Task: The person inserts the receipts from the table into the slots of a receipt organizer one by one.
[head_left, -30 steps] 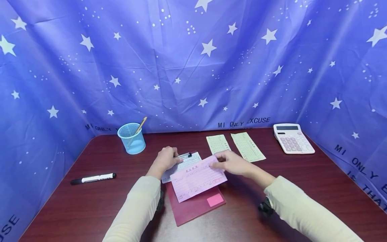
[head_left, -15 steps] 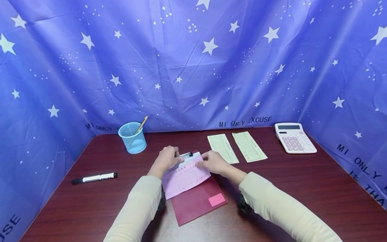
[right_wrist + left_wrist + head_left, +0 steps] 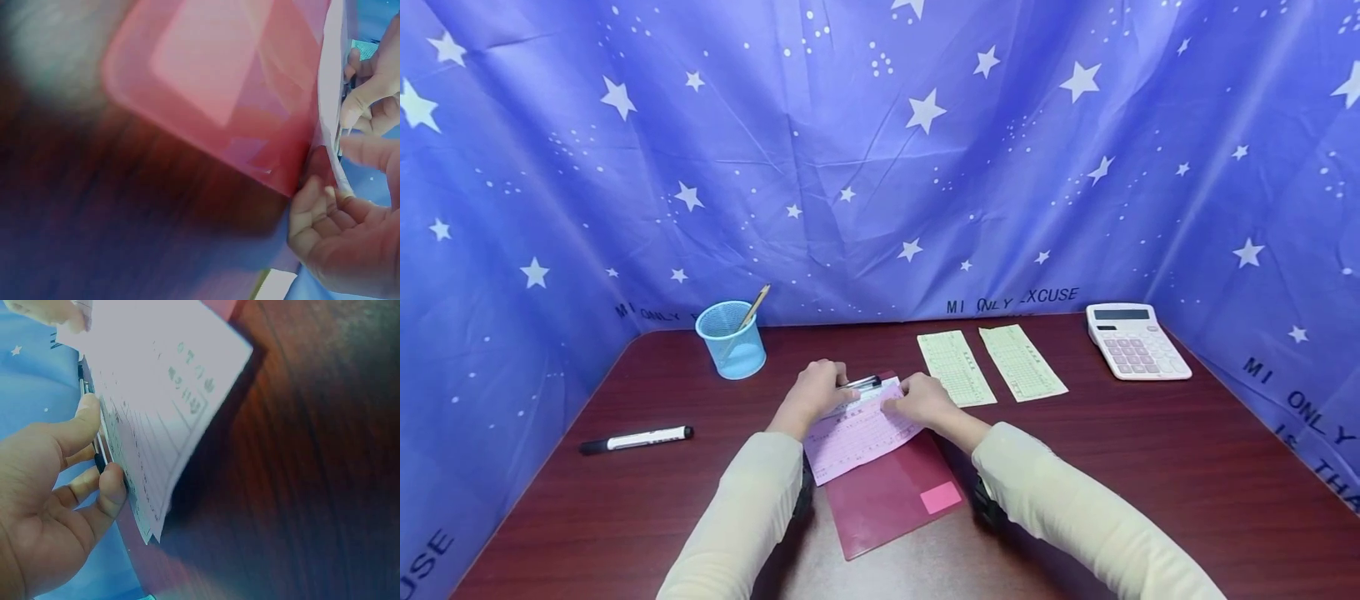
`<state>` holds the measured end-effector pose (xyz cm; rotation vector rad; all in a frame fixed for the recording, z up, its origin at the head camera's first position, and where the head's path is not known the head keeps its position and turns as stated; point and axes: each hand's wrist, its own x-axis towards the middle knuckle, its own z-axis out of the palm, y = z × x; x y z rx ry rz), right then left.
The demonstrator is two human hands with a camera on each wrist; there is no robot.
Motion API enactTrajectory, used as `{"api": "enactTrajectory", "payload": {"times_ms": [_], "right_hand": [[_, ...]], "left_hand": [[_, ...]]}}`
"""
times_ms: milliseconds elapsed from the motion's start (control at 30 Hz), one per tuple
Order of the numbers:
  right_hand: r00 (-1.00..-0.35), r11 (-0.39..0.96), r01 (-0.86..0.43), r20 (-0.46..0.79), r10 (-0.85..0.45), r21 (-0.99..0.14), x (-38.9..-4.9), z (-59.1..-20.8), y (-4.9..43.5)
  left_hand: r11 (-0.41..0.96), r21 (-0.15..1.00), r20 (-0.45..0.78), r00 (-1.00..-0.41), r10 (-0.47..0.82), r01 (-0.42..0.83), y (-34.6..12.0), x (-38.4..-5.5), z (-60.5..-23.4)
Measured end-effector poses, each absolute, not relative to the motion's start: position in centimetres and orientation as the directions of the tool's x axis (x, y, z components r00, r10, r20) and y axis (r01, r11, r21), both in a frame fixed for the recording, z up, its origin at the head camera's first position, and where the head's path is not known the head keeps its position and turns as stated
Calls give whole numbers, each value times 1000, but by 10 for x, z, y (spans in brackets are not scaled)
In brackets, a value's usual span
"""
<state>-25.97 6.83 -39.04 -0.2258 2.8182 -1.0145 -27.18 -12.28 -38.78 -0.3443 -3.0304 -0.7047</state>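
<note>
A red clipboard (image 3: 891,504) lies tilted on the table, with a pink label at its near right corner. My left hand (image 3: 818,393) grips the black-and-metal clip (image 3: 868,382) at its far end, thumb and fingers around it in the left wrist view. Between right thumb and fingers, my right hand (image 3: 925,402) pinches the upper right edge of a pink printed form (image 3: 859,440). This form overlaps a white form (image 3: 889,385), which shows as a strip below the clip. In the right wrist view the fingers (image 3: 312,219) are at the paper's edge beside the board.
Two yellow-green printed slips (image 3: 957,367) lie beyond the right hand. A white calculator (image 3: 1135,346) is at the back right. A blue mesh pen cup (image 3: 733,350) with a pencil stands at the back left, and a marker (image 3: 638,439) lies nearer on the left.
My right hand has brought the pink form left and up toward the clip, so it now covers most of the white form. My left hand has stayed at the clip.
</note>
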Motion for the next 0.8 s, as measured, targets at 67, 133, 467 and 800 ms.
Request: {"api": "enactTrajectory", "payload": {"times_ms": [67,133,467,800], "right_hand": [[-980,783,-100,-74,-183,-613,-260,-390,65],[-982,810,-104,-71,-177,-577,-260,-390,62],[-991,855,-82,-48,-124,-512,-259,-392,51],[-994,867,-67,-43,-101,-494,-263,-391,50]], "left_hand": [[870,446,50,-977,208,208,-123,-272,-386],[867,459,32,-979,204,195,-124,-273,-384],[886,437,-9,-984,180,158,-126,-280,-382],[879,443,-8,-980,197,173,-126,-283,-383]]}}
